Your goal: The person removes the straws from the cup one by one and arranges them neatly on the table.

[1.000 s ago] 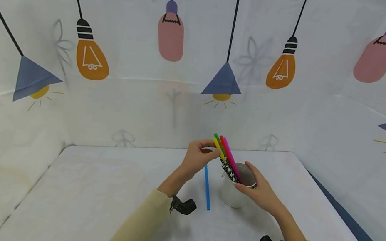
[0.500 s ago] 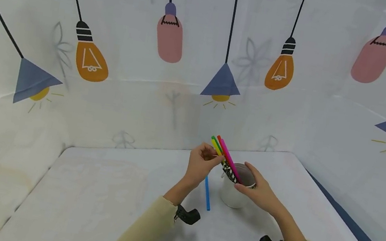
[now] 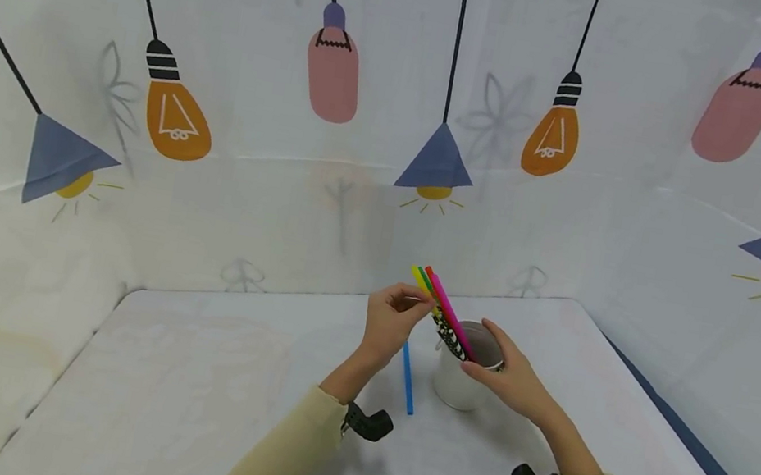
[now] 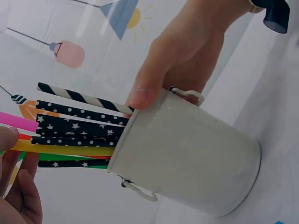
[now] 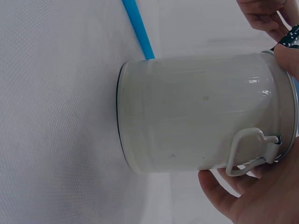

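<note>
A white metal bucket (image 3: pixel 456 386) with small side handles stands upright on the table. My right hand (image 3: pixel 516 379) grips its rim, with the thumb at the near side and fingers round the far side. Several straws lean out of the bucket to the left: pink (image 3: pixel 449 310), yellow (image 3: pixel 419 277), green and red, plus black-and-white patterned straws (image 4: pixel 77 126). My left hand (image 3: pixel 391 322) pinches the yellow straw near its upper part, thumb against the neighbouring straws in the left wrist view. The straws' lower ends are hidden inside the bucket.
A blue straw (image 3: pixel 407 381) lies on the white-covered table (image 3: pixel 177 388), left of the bucket and partly behind my left hand. Behind the table hangs a white sheet (image 3: pixel 367 227) printed with lamps and bulbs. The table's right edge (image 3: pixel 666 416) borders a dark blue strip.
My left hand has shifted slightly right and down, then a little back left. The yellow straw's top now sits left of the green one. The right hand and bucket have stayed put.
</note>
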The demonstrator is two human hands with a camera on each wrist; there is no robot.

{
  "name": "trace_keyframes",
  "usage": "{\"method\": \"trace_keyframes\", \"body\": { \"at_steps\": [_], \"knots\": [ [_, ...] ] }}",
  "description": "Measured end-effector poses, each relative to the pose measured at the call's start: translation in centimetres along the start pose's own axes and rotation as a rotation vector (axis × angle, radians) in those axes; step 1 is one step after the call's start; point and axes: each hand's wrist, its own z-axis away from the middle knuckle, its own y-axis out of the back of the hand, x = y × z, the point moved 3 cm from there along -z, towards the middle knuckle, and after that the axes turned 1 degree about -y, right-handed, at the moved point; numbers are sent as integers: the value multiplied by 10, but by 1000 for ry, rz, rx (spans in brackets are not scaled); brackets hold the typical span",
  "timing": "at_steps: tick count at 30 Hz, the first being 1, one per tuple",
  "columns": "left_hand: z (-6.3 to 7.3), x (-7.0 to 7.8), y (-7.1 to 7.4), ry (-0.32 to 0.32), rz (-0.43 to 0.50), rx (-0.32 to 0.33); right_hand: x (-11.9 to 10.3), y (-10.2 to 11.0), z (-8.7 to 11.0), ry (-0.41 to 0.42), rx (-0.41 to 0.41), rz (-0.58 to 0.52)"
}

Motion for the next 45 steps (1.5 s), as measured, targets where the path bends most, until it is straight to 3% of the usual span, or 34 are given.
{"method": "trace_keyframes", "body": {
  "at_steps": [9,13,20,24,37,40,45],
  "knots": [
    [-9,11,13,-15,-37,17,-2,-2,-1,7,-11,-20],
    [-15,15,18,-50,-20,27,-2,-4,-1,10,-15,-15],
    [-28,-2,33,-79,64,48,-3,-4,0,19,-13,-14],
    [-33,-1,40,-83,103,84,0,-4,1,27,-9,-7],
    [-59,27,71,-145,168,188,1,-1,5,21,7,0],
    [-67,35,82,-163,188,219,0,1,5,17,-7,9],
    [-78,48,106,-138,184,265,-4,3,4,-4,-63,-1]
  ]
}}
